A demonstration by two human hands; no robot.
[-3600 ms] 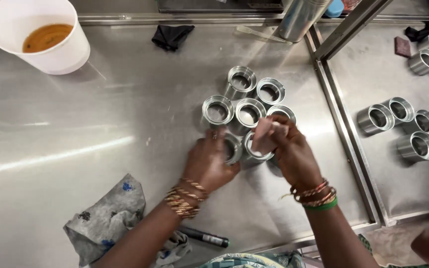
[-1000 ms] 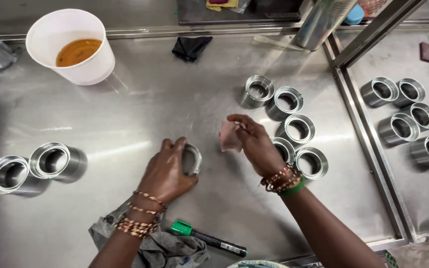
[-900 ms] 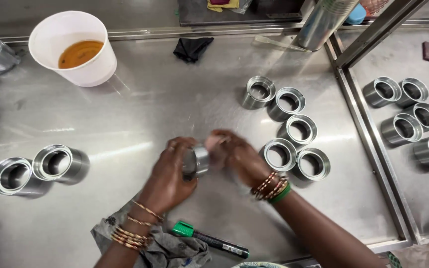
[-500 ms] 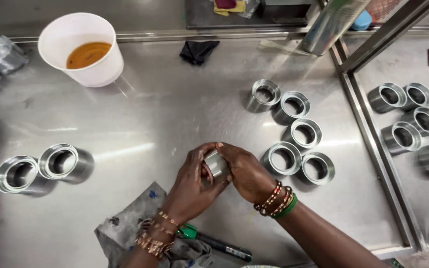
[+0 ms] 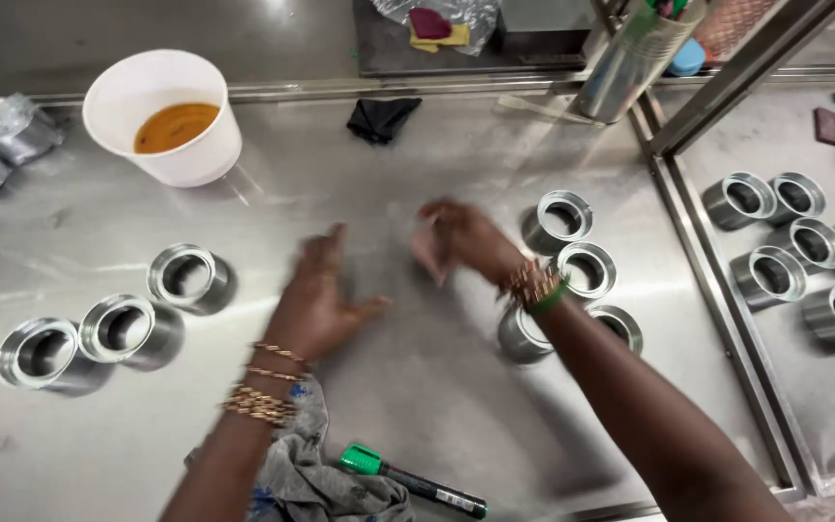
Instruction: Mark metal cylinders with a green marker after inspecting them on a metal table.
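Note:
My left hand [image 5: 316,302] hovers open and blurred over the steel table [image 5: 437,387], holding nothing. Just left of it stands a short metal ring [image 5: 186,276], with two more rings [image 5: 118,329] [image 5: 39,351] further left in a row. My right hand [image 5: 458,237] is above the table's middle, blurred, its fingers closed on a small pink pad [image 5: 427,253]. Right of that hand stand several more metal rings [image 5: 562,217], one of them [image 5: 524,335] partly hidden under my right forearm.
A white bucket [image 5: 164,116] of amber liquid stands at the back left. A black cloth [image 5: 379,116] lies at the back middle. A grey rag [image 5: 311,474] and a green-capped marker [image 5: 408,478] lie near the front edge. More rings [image 5: 794,242] sit beyond a metal rail at the right.
The ring that both hands held half a second ago now stands as the third in the left row. My left hand has let go and opened; my right hand has lifted away with the pad.

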